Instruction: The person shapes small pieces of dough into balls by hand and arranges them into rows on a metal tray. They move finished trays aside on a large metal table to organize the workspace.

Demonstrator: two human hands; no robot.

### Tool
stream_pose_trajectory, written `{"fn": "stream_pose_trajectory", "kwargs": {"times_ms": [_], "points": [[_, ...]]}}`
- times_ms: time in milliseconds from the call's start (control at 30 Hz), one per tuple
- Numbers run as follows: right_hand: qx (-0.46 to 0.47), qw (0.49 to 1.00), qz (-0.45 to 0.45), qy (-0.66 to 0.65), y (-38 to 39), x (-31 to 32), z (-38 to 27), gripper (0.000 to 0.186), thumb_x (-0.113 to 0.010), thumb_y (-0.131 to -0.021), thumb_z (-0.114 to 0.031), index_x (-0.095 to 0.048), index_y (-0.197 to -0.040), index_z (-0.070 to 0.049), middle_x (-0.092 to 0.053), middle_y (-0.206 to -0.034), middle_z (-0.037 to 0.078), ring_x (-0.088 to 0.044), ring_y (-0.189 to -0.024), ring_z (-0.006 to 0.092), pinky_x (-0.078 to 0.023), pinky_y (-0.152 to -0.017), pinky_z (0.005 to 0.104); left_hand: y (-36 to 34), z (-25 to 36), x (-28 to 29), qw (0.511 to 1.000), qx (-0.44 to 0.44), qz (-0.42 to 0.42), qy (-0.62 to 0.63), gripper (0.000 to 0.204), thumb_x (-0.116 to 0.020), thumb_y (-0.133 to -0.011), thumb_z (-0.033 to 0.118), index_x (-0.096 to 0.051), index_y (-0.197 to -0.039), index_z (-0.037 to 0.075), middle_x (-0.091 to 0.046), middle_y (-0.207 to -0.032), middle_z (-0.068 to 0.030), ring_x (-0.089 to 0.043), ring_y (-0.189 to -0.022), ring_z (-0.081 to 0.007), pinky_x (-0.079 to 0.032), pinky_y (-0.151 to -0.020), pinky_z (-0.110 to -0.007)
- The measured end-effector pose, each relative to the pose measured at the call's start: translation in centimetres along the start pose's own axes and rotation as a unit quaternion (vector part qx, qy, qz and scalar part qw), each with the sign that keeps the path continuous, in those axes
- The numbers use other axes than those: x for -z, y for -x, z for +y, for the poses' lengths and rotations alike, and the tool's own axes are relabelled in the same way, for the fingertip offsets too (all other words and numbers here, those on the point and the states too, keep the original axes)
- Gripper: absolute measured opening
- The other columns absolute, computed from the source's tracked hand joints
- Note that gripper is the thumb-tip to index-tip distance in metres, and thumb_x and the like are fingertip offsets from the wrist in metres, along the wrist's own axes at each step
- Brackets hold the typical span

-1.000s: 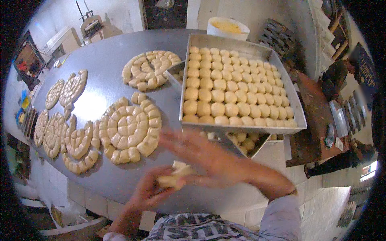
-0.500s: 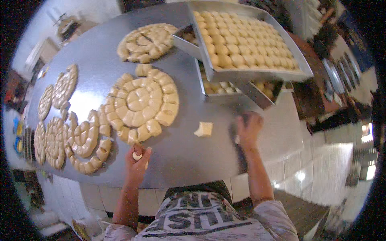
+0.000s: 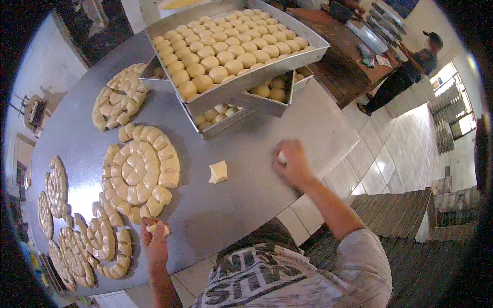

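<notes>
The left hand [image 3: 155, 238] is closed, with its fingers and thumb clamped on a pale, cream-coloured piece of dough [image 3: 158, 229]; part of the piece is exposed at the top of the grip. The right hand [image 3: 294, 163] is curled into a loose fist around a small whitish lump of dough [image 3: 282, 157], which is mostly covered by the fingers. Whether this lump is pressed against the smooth grey table [image 3: 241, 149] cannot be told.

A loose, pale yellow, four-cornered dough piece [image 3: 218, 172] is placed on the table between the two grips, apart from both. A large, round, glossy coil of cream dough [image 3: 137, 172], divided into segments by cuts, is located just beyond the left grip. Further segmented coils [image 3: 100, 238] are laid out to the left of that grip, and a separate round coil [image 3: 119, 100] is positioned farther beyond it.

Beyond and to the left of the right grip, a rectangular silver metal tray [image 3: 257, 77] is filled with rows of round, pale yellow dough balls [image 3: 226, 51]. It is supported above smaller metal trays [image 3: 221, 127], in which more balls are held.
</notes>
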State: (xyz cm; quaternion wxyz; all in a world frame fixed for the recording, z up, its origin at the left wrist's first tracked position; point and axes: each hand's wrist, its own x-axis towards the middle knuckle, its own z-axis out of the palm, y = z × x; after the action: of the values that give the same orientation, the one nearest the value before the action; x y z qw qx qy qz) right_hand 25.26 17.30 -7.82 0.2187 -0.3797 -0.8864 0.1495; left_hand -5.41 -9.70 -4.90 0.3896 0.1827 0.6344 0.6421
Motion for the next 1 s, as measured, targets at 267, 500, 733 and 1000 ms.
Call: {"fn": "stream_pose_trajectory", "kwargs": {"times_ms": [267,500,733,1000], "points": [[0.051,0.996,0.041,-0.065,0.4,1.3,1.4,0.022,-0.063,-0.071,-0.013,-0.053,-0.087,-0.003,-0.052,-0.096,0.014,-0.047,-0.09,0.0342,-0.038,-0.08,0.0449,-3.8,-0.9,-6.7,0.994,0.008,0.007,-0.105,0.025,-0.063,-0.078,0.0,-0.041,-0.076,0.013,-0.045,-0.075,0.0032,-0.041,-0.066,-0.006,-0.036,-0.056,-0.021],[0.018,0.997,-0.02,0.067,-0.9,2.3,5.0,0.031,-0.063,-0.071,-0.016,-0.052,-0.096,-0.001,-0.055,-0.103,0.016,-0.049,-0.099,0.0358,-0.04,-0.087,0.0435,-5.6,-0.6,-12.2,0.983,-0.05,-0.107,-0.141,0.046,-0.06,-0.078,-0.001,-0.042,-0.121,0.001,-0.054,-0.103,-0.0054,-0.054,-0.094,-0.0143,-0.046,-0.08,-0.028],[-0.061,0.872,-0.187,-0.449,-9.4,18.4,7.9,0.029,-0.066,-0.075,-0.016,-0.059,-0.101,-0.005,-0.055,-0.107,0.009,-0.052,-0.104,0.0239,-0.044,-0.087,0.0355,-4.7,-0.6,-11.4,0.997,-0.043,0.071,0.001,0.021,-0.054,-0.083,0.001,-0.042,-0.1,0.006,-0.049,-0.091,-0.0021,-0.049,-0.08,-0.0119,-0.044,-0.068,-0.025],[0.178,0.714,0.223,-0.639,-39.8,21.7,0.3,0.04,-0.06,-0.08,-0.024,-0.047,-0.114,-0.009,-0.053,-0.11,0.006,-0.054,-0.1,0.02,-0.046,-0.079,0.0316,-0.4,-2.4,-13.4,0.971,0.012,0.239,0.02,0.027,-0.068,-0.076,0.005,-0.042,-0.083,0.011,-0.046,-0.079,0.0002,-0.044,-0.068,-0.0081,-0.041,-0.061,-0.024]]}}
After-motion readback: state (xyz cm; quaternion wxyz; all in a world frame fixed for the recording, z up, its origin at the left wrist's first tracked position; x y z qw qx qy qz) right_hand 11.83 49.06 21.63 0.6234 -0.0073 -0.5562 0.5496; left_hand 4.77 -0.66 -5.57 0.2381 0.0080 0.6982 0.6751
